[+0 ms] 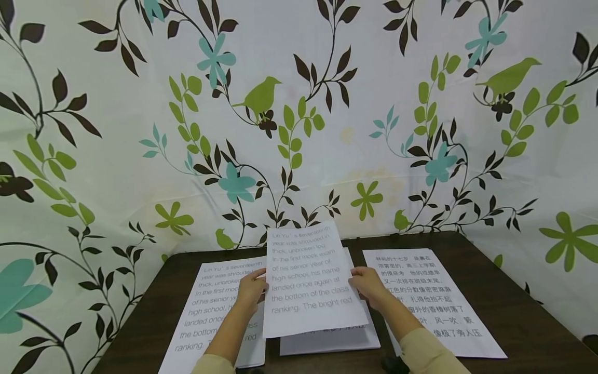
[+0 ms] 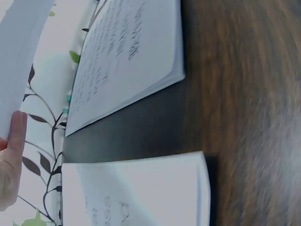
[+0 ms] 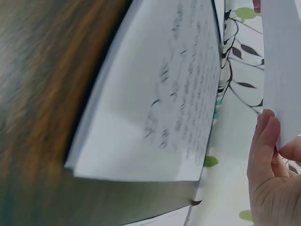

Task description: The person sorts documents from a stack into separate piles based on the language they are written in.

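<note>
A printed sheet of paper point(image 1: 308, 280) with large English text is held up, tilted, over the middle paper stack point(image 1: 331, 340). My left hand point(image 1: 251, 291) pinches its left edge, and my right hand point(image 1: 371, 288) pinches the right edge between thumb and fingers. In the right wrist view the right hand point(image 3: 277, 174) grips the pale back of the sheet point(image 3: 282, 70). Only a few fingers of the left hand point(image 2: 11, 160) show in the left wrist view, at the sheet's edge. The lifted sheet hides most of the middle stack.
To the left lies a stack of English-text sheets point(image 1: 201, 306), partly behind the left forearm. A stack with Chinese text point(image 1: 434, 301) lies on the right, partly behind the right forearm. All rest on a dark wooden table point(image 1: 154, 311) before a patterned curtain point(image 1: 299, 197).
</note>
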### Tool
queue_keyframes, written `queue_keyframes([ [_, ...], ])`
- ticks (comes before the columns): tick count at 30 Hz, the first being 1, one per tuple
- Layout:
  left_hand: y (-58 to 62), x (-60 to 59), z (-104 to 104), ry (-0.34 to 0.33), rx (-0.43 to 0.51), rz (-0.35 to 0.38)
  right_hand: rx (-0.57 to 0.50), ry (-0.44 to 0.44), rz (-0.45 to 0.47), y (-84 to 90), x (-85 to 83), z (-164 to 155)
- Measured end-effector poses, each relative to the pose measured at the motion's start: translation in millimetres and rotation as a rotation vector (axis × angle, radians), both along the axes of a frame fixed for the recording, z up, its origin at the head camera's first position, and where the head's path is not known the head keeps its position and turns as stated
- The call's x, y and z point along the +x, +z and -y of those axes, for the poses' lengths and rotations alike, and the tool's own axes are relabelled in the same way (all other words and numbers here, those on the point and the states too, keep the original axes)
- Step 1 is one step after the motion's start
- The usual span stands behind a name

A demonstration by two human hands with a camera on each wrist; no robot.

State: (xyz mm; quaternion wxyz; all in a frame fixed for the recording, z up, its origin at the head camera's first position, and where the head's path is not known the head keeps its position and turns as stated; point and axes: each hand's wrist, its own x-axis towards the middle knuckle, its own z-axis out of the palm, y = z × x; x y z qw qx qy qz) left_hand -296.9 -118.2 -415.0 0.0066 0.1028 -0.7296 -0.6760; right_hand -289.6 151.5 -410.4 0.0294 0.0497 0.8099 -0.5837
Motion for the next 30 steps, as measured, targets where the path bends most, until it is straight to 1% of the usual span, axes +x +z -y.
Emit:
queue_keyframes([
  [6, 9.8, 1.9, 12.9, 0.03, 0.004, -0.006, -0.005, 0.008, -0.012, 8.2, -3.2, 13.8],
  [9, 14.4, 1.9, 20.3, 0.039, 0.002, -0.02, -0.005, 0.01, -0.023, 13.8, -4.2, 21.8],
  [11, 14.9, 0.1, 26.7, 0.047, -0.005, -0.033, -0.017, 0.012, -0.026, 17.5, -5.0, 27.8],
  [12, 11.8, -3.3, 31.2, 0.052, -0.003, -0.038, -0.021, 0.014, -0.027, 19.3, -5.4, 30.8],
  [14, -1.0, -15.2, 44.6, 0.043, -0.004, -0.051, -0.032, 0.019, -0.032, 22.8, -6.2, 36.8],
  [16, -3.7, -18.6, 52.9, 0.046, 0.001, -0.054, -0.053, 0.029, -0.041, 25.7, -7.1, 42.4],
  [17, -4.8, -20.5, 57.2, 0.051, 0.003, -0.044, -0.057, 0.032, -0.044, 27.0, -7.5, 45.1],
  [19, -2.4, -19.8, 63.5, 0.049, 0.004, -0.043, -0.068, 0.036, -0.046, 29.4, -8.3, 50.6],
  [21, 13.9, -8.3, 62.3, 0.072, -0.005, -0.03, -0.069, 0.038, -0.043, 31.0, -9.2, 56.6],
  [25, 27.7, 1.1, 70.1, 0.076, -0.01, -0.046, -0.072, 0.043, -0.035, 33.3, -10.0, 69.4],
  [26, 33.2, 5.0, 71.1, 0.083, -0.013, -0.043, -0.079, 0.047, -0.033, 33.7, -10.2, 72.4],
  [29, 36.1, 7.7, 80.7, 0.083, -0.004, -0.044, -0.099, 0.065, -0.039, 35.0, -10.3, 80.2],
  [30, 35.2, 7.4, 84.6, 0.081, 0.0, -0.048, -0.104, 0.072, -0.042, 35.6, -10.1, 82.5],
])
